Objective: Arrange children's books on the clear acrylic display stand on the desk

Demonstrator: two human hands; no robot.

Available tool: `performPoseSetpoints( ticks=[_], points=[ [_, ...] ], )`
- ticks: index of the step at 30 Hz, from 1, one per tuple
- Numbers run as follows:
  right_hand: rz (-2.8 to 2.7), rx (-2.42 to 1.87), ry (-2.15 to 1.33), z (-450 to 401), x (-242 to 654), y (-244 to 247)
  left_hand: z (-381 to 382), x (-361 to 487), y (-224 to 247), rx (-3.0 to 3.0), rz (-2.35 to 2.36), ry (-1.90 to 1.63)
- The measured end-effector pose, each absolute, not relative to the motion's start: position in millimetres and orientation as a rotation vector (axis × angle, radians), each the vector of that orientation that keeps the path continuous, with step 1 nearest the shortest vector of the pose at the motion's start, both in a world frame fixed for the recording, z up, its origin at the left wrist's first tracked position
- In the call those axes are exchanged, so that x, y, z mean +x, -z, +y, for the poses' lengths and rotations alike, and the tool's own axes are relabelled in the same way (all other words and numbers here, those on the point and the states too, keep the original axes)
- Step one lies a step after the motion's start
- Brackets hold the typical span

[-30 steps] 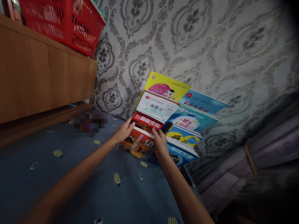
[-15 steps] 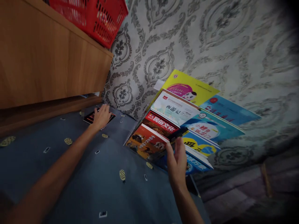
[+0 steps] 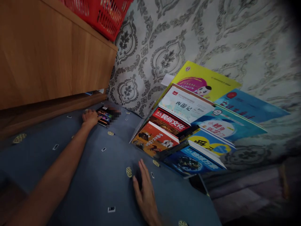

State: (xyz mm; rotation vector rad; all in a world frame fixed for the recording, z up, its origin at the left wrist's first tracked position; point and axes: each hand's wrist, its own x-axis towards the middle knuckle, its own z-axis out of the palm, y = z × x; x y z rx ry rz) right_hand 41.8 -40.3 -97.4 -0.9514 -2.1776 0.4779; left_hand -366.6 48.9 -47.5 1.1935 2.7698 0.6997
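Note:
My left hand [image 3: 90, 118] is closed on the left edge of a dark book [image 3: 105, 115], which lies flat on the blue cloth near the wall corner; part of its cover is blurred out. My right hand [image 3: 146, 193] hovers low over or rests on the cloth, thumb apart from its straight fingers, with nothing in it. Ahead of it a rack of books leans by the wall. Its front row holds an orange book [image 3: 152, 138] and a blue book [image 3: 188, 161]; behind are a red book [image 3: 168, 121], a white book [image 3: 185, 105] and a yellow book [image 3: 209, 83].
A wooden cabinet [image 3: 70, 59] stands at the left with a red plastic basket [image 3: 110, 18] on top. Patterned wallpaper [image 3: 169, 56] covers the wall behind the books. Blue cloth [image 3: 94, 182] with small pineapple prints lies beneath. Dim fabric shows at the lower right.
My left hand has slid from the top of the dark book to its left edge. My right hand has drawn back from the racked books, down and left. The view has shifted slightly.

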Motion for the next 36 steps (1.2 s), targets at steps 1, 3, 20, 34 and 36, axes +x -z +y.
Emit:
performPoseSetpoints(
  ticks=[1, 3, 20, 34, 36],
  points=[
    [-2.182, -0.945, -0.496, -41.2, 40.9, 97.3, 48.4, -366.8, 46.4, 1.164, 2.77, -0.708],
    [-2.172, -0.948, -0.522, -40.2, 40.6, 96.5, 46.8, -367.3, 44.1, 1.105, 2.761, -0.731],
    [-2.031, -0.937, -0.666, -30.6, 43.7, 99.8, -7.5, -328.6, 14.5, 1.061, 2.337, -0.83],
    [-1.949, -0.873, -0.78, -31.3, 45.3, 89.6, -67.1, -269.1, 0.2, 1.649, 2.586, -0.362],
    [-1.957, -0.858, -0.783, -32.1, 46.4, 88.5, -55.8, -266.8, 4.0, 1.715, 2.719, -0.241]
  ],
)
